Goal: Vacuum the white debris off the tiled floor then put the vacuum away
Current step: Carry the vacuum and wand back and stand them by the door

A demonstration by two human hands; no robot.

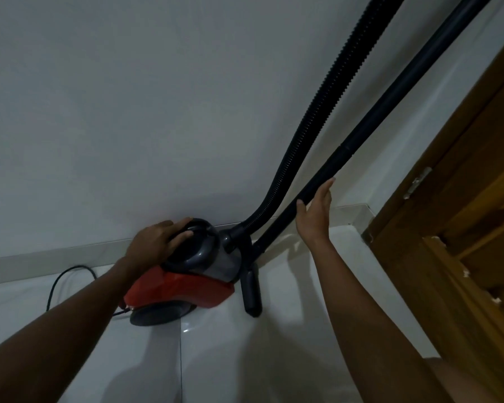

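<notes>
A red and grey canister vacuum sits on the white tiled floor against the wall. My left hand grips its dark top handle, fingers curled over the rim. The black wand leans up along the wall, with its floor nozzle down beside the canister. My right hand rests flat against the lower wand, fingers straight. A ribbed black hose rises from the canister's front and runs out of the top of the view. No white debris shows on the floor.
A black power cord loops on the floor left of the vacuum. A grey skirting runs along the white wall. A wooden door and frame with chipped edges stand close on the right.
</notes>
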